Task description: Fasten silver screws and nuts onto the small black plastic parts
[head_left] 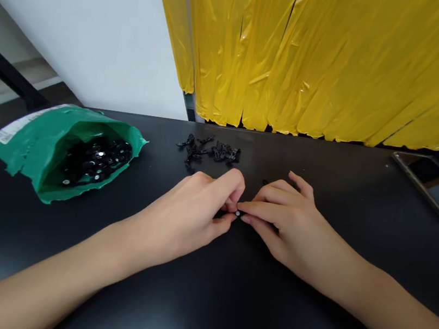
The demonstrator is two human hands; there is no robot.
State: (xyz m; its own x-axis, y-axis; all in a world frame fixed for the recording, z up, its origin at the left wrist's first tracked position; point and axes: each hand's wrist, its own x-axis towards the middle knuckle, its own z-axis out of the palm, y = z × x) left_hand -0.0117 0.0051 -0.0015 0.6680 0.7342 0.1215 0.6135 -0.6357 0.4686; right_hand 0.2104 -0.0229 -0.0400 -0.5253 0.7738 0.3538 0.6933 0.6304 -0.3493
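Note:
Both hands meet at the middle of a black table [200, 293]. My left hand [195, 213] is curled, its thumb and fingers pinching a tiny black part with a pale dot [237, 213]. My right hand [281, 218] pinches the same small part from the other side, fingertips touching those of the left. Most of the part is hidden by the fingers. Just beyond the hands lies a small heap of black parts [211, 151].
A torn-open green bag [60, 154] full of small black pieces lies at the left. A phone [434, 185] rests at the far right. Yellow plastic sheeting [321, 59] hangs behind the table's back edge, beside a white wall.

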